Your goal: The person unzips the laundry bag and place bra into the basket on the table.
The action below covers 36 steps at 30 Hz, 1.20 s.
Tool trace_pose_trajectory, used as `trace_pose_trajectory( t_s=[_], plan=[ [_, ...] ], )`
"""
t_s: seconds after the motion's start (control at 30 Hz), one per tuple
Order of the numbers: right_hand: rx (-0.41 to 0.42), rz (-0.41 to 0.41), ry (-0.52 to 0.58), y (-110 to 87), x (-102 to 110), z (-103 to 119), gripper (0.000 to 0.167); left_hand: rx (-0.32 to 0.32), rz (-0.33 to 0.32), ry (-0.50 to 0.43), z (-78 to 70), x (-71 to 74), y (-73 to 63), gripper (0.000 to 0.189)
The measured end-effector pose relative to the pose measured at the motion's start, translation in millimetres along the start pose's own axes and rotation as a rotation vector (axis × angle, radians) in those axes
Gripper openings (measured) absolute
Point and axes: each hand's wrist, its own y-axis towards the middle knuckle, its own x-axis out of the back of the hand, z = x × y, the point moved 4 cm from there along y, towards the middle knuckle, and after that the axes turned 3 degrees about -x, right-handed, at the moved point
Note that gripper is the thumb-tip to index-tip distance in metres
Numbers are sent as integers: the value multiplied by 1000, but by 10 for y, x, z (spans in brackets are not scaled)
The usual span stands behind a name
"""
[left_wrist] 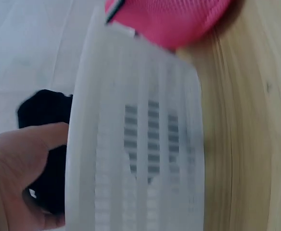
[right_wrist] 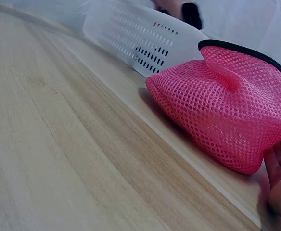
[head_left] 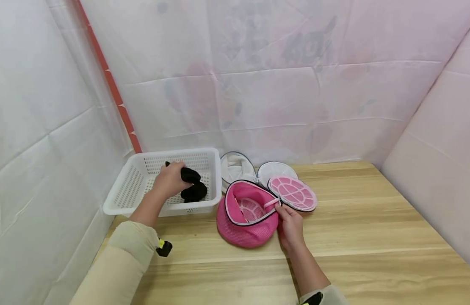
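Note:
My left hand [head_left: 169,180] grips a soft black cloth bundle [head_left: 190,175] inside the white plastic basket [head_left: 114,205], on its right side. More black cloth [head_left: 194,192] lies just below it; whether the two are one piece I cannot tell. In the left wrist view, the basket wall partly hides the black cloth [left_wrist: 44,113]. Beside the basket stands a pink mesh laundry bag [head_left: 242,233], its round lid unzipped and folded back to the right. My right hand [head_left: 291,224] pinches the bag's rim at the right, by the lid hinge.
Behind the pink bag, a white mesh bag [head_left: 236,169] with whitish cloth inside lies open, its round lid [head_left: 277,170] to the right, partly under the pink lid [head_left: 294,193]. White sheeting [head_left: 258,106] walls in the wooden table [head_left: 372,237] at the back and sides.

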Motion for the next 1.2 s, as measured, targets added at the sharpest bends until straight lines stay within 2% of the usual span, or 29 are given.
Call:
trace_pose_trajectory(
  t_s=[0.2,0.3,0.37,0.47,0.63,0.8,0.97,1.1,1.2],
  plan=[
    [-4,4,-13,-7,1,10,22,156,215,27,376,-36,-102,60],
    [-8,7,-24,-18,5,6,22,247,331,45,484,-64,-170,67],
    [-2,6,-29,-25,2,7,22,285,390,70,528,-81,-208,69],
    [13,13,-24,-26,-6,15,21,319,449,92,567,-113,-241,70],
    [25,32,-9,-20,-18,26,21,331,488,91,619,-180,-258,66],
    [17,41,2,-22,-25,19,24,334,467,96,674,-207,-276,61],
    [21,39,-9,-27,-34,27,25,334,380,149,615,-115,-277,53],
    [6,3,-47,-31,-23,45,24,306,260,197,386,34,-224,41],
    [-7,-12,-94,-39,-20,70,21,188,145,218,51,168,-167,36]
  ],
)
